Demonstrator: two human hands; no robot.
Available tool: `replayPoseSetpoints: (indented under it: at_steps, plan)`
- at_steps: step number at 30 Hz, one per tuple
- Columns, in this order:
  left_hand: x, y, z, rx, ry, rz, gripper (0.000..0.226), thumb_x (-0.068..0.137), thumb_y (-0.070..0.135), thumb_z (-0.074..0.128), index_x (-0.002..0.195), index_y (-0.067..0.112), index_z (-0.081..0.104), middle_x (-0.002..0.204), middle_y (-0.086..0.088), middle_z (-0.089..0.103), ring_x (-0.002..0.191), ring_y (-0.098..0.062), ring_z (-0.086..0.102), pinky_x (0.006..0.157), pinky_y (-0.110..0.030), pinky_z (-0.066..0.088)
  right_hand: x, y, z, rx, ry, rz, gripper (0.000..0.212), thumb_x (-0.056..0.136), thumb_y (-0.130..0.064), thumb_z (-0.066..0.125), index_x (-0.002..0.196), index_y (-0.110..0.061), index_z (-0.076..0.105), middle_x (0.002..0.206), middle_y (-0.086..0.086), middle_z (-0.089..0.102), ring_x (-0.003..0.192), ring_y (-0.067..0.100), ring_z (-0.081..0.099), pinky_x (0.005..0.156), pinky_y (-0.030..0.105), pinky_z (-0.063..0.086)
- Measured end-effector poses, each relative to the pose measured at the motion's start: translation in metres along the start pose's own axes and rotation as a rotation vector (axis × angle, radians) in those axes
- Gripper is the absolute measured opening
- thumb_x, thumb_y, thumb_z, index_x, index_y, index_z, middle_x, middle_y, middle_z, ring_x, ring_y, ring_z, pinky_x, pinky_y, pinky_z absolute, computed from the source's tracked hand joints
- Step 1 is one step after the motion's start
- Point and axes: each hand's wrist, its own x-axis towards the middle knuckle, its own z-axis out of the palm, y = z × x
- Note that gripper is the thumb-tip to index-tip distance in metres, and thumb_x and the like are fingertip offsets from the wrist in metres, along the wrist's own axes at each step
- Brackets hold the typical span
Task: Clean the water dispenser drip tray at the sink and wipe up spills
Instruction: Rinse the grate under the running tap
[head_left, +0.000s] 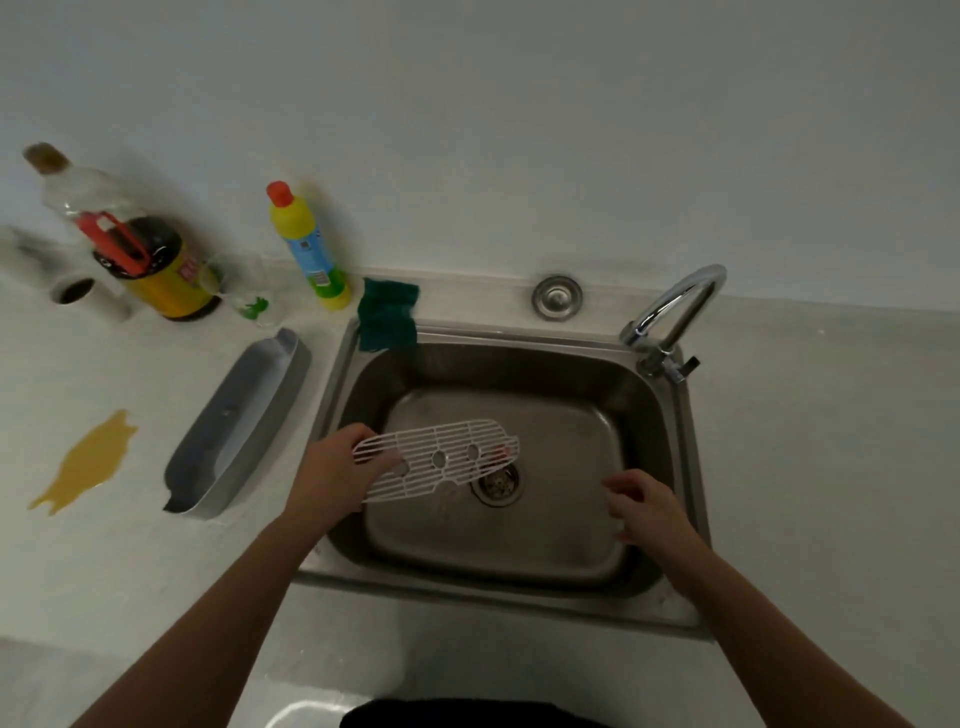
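Left hand (337, 470) grips white grate (441, 457) over sink (670, 415) — right hand (644, 506) open, tray (244, 426) beside.

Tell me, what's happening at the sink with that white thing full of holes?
A person is cleaning parts of a water dispenser's drip tray. The left hand holds the white grate over the sink, above the drain. The right hand hovers open beside it, holding nothing. The grey tray sits on the counter to the left, near a yellowish spill not yet wiped. No water is visibly running from the tap.
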Motion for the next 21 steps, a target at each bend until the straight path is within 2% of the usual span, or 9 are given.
replayPoseSetpoints:
  at_steps: [3,5,7,10,12,14,16,18,21]
  plan:
    - [-0.005,-0.001,0.003,-0.105,-0.025,-0.021,0.024,0.081,0.055,0.079,0.09,0.037,0.067,0.082,0.015,0.074,0.067,-0.005,0.074,0.048,-0.019,0.056,-0.009,-0.002,0.001,0.012,0.025,-0.02,0.02,0.101,-0.016,0.06,0.12,-0.019,0.065,0.108,0.007,0.068,0.098,0.026,0.067,0.083,0.044,0.06]
    - [-0.006,-0.006,0.009,0.046,-0.044,-0.055,0.023,0.083,0.046,0.082,0.085,0.03,0.065,0.073,0.005,0.071,0.067,-0.011,0.072,0.056,-0.028,0.059,-0.013,-0.002,0.003,-0.005,0.003,-0.025,0.02,0.1,-0.015,0.06,0.12,-0.019,0.065,0.109,0.006,0.067,0.098,0.024,0.066,0.082,0.041,0.058]
    - [-0.007,-0.008,0.012,0.163,-0.034,-0.062,0.022,0.084,0.042,0.082,0.084,0.031,0.063,0.075,0.007,0.068,0.075,-0.012,0.071,0.065,-0.029,0.058,-0.016,-0.003,0.006,-0.028,-0.007,-0.032,0.019,0.099,-0.014,0.061,0.117,-0.02,0.066,0.11,0.005,0.067,0.099,0.024,0.065,0.084,0.042,0.058]
    - [-0.008,-0.008,0.009,-0.017,-0.031,-0.044,0.02,0.085,0.045,0.081,0.086,0.031,0.066,0.073,0.009,0.072,0.063,-0.007,0.071,0.047,-0.018,0.052,-0.017,-0.003,0.009,-0.042,0.012,-0.054,0.018,0.098,-0.015,0.062,0.115,-0.022,0.067,0.109,0.003,0.067,0.099,0.022,0.066,0.084,0.042,0.059]
    - [-0.01,-0.007,0.009,-0.043,-0.032,-0.011,0.02,0.087,0.047,0.078,0.087,0.031,0.066,0.077,0.015,0.073,0.063,-0.005,0.071,0.045,-0.018,0.052,-0.018,-0.005,0.01,-0.06,0.013,-0.069,0.018,0.098,-0.016,0.063,0.114,-0.025,0.067,0.109,0.001,0.067,0.098,0.019,0.065,0.082,0.04,0.059]
    - [-0.011,-0.008,0.012,0.083,-0.046,-0.019,0.021,0.087,0.046,0.079,0.087,0.029,0.065,0.073,0.006,0.071,0.063,-0.008,0.069,0.054,-0.023,0.055,-0.02,-0.005,0.012,-0.11,0.006,-0.098,0.018,0.099,-0.017,0.063,0.115,-0.025,0.066,0.111,0.0,0.067,0.097,0.016,0.065,0.082,0.037,0.058]
    - [-0.011,-0.008,0.015,0.278,-0.069,-0.027,0.019,0.09,0.041,0.076,0.09,0.026,0.065,0.083,0.006,0.073,0.074,-0.011,0.068,0.072,-0.032,0.06,-0.021,-0.004,0.013,-0.266,0.012,-0.181,0.022,0.099,-0.019,0.064,0.12,-0.024,0.065,0.119,0.001,0.066,0.096,0.012,0.063,0.083,0.032,0.054]
    - [-0.012,-0.008,0.014,0.286,-0.082,-0.035,0.019,0.09,0.04,0.077,0.091,0.024,0.066,0.085,0.004,0.072,0.076,-0.012,0.068,0.078,-0.035,0.061,-0.022,-0.005,0.015,-0.472,0.01,-0.296,0.033,0.097,-0.023,0.068,0.13,-0.023,0.062,0.129,0.0,0.06,0.102,0.01,0.061,0.091,0.03,0.053]
    - [-0.017,-0.002,0.01,0.046,-0.071,-0.052,0.023,0.086,0.039,0.082,0.09,0.021,0.068,0.078,0.002,0.072,0.064,-0.012,0.07,0.055,-0.025,0.06,-0.025,-0.018,0.021,-0.674,0.009,-0.494,0.056,0.09,-0.035,0.075,0.141,-0.029,0.054,0.14,-0.004,0.054,0.116,0.009,0.058,0.1,0.029,0.052]
